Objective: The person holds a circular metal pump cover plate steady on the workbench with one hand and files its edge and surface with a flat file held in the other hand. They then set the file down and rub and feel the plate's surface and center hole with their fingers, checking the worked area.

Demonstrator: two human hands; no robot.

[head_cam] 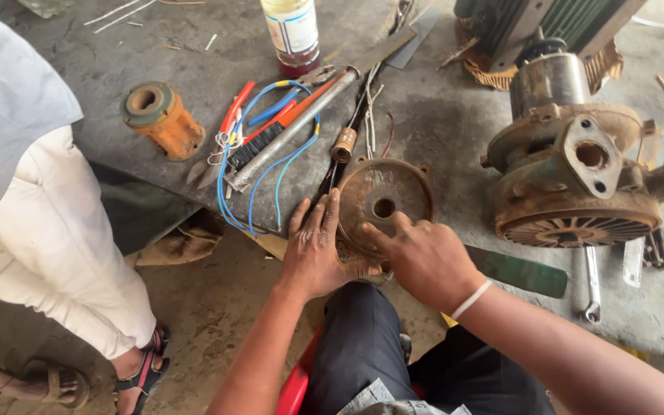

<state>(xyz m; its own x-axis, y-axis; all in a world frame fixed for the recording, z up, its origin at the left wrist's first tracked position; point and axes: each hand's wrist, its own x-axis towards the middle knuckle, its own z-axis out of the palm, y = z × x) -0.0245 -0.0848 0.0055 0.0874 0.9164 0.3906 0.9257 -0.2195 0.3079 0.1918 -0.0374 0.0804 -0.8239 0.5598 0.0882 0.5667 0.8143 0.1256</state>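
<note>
Grey workbench (455, 131), grimy: rusty round cover (383, 204), orange bobbin (161, 119), blue wire (270, 165), bottle (291, 32), rusted pump (570, 173) and spanner (591, 284) are borne.

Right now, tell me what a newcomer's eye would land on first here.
At the bench's near edge, the left hand and right hand grip a rusty round cover plate with a centre hole. To its right sits a corroded pump housing, large and rust-brown. Left of the plate, red-handled pliers and a looped blue wire lie across the dark bench, with an orange cylindrical part further left.
</note>
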